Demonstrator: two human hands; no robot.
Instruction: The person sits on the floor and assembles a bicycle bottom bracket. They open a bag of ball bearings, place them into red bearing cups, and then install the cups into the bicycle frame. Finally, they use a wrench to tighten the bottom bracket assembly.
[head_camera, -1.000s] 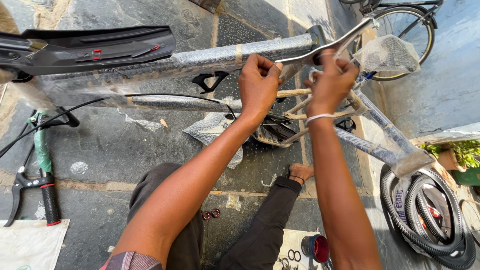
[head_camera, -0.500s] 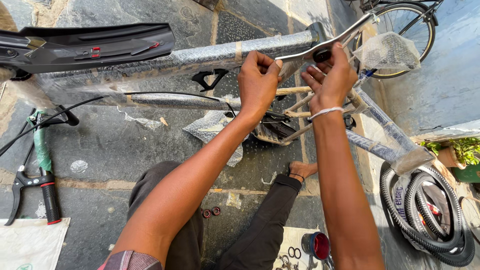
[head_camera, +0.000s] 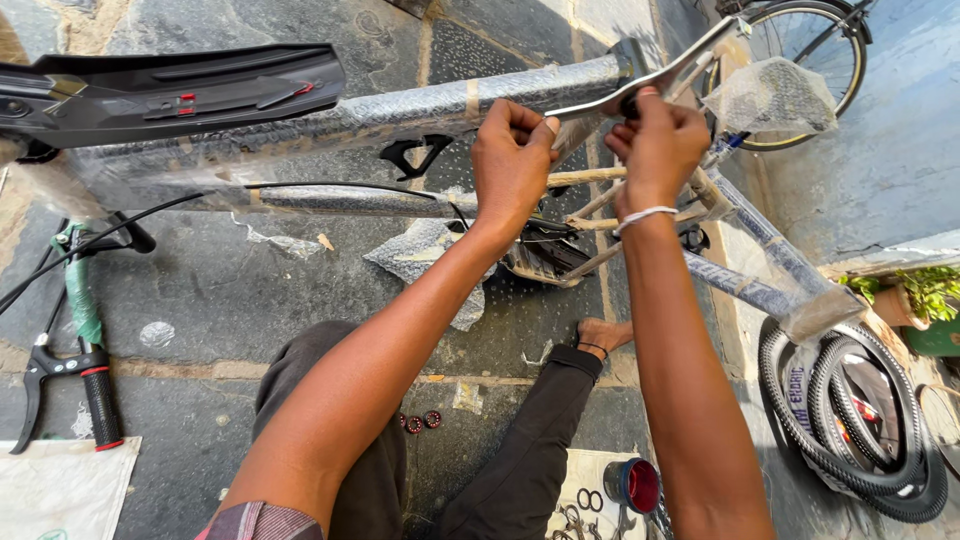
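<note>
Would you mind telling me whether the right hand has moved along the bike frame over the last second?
Barely. The right hand still pinches the silver metal part near the wrapped frame tube, shifted only slightly, close to the left hand.

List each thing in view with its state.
bicycle frame: wrapped in plastic, lying across
left hand: closed, gripping at the frame
right hand: pinching a part by the frame
loose tyres: stacked on the ground
handlebar: lying on the ground
red-lined tin: open
</note>
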